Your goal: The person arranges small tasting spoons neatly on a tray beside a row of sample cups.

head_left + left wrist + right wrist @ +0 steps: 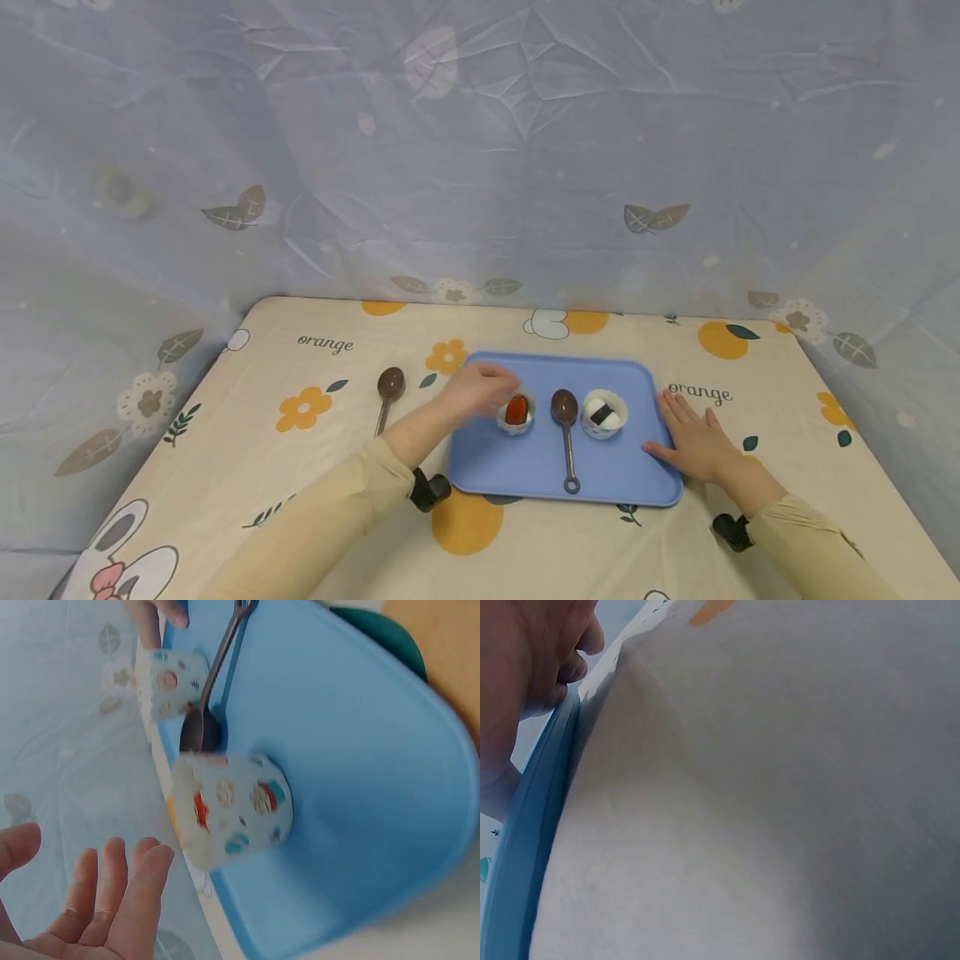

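On the blue tray (502,475) stand two patterned paper cups. My left hand (480,389) is above the tray beside the left cup (514,428), which holds a red-topped white piece (517,409). In the left wrist view, its fingers (135,900) are spread and hold nothing, close to that cup's mouth. Between the cups lies a brown spoon (567,446). White pieces with a black strip (602,414) fill the right cup (602,432). My right hand (693,442) rests with extended fingers on the tray's right edge.
Another brown spoon (390,385) lies on the patterned tablecloth (300,467) left of the tray, its handle partly hidden by the left arm. Behind the table hangs a blue-grey printed curtain (480,167).
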Demonstrator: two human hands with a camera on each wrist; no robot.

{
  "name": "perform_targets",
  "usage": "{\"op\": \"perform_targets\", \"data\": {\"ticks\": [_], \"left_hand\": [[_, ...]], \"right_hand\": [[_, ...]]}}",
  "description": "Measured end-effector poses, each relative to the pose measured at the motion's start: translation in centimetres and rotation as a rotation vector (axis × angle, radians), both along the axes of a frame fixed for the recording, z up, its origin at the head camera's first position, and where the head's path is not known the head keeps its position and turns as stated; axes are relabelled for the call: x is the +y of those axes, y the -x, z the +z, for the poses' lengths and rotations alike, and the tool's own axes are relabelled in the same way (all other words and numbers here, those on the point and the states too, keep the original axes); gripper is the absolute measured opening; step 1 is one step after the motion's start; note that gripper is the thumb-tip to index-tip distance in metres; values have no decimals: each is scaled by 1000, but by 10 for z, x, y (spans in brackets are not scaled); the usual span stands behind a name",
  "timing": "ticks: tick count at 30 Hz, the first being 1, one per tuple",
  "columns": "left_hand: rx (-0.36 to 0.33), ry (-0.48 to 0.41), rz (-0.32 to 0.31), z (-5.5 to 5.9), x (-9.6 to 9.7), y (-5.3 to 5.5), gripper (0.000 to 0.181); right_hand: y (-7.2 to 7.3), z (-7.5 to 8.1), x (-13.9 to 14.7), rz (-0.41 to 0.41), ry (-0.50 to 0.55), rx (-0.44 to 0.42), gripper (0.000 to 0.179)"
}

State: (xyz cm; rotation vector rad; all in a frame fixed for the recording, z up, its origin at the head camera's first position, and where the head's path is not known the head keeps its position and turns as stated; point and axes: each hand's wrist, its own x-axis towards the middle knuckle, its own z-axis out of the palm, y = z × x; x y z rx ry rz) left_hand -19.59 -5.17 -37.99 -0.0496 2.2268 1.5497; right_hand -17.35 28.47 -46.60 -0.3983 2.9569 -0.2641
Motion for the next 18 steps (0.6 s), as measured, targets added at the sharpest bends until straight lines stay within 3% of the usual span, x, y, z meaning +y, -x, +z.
{"op": "perform_targets", "data": {"ticks": [11,18], "left_hand": [[-46,-13,41,-5,-45,12,47],[-69,36,63,-9,-72,18,55]], "right_hand": [[-1,2,-2,-3,-1,-2,85],[0,1,-1,-14,-3,-19,86]]}}
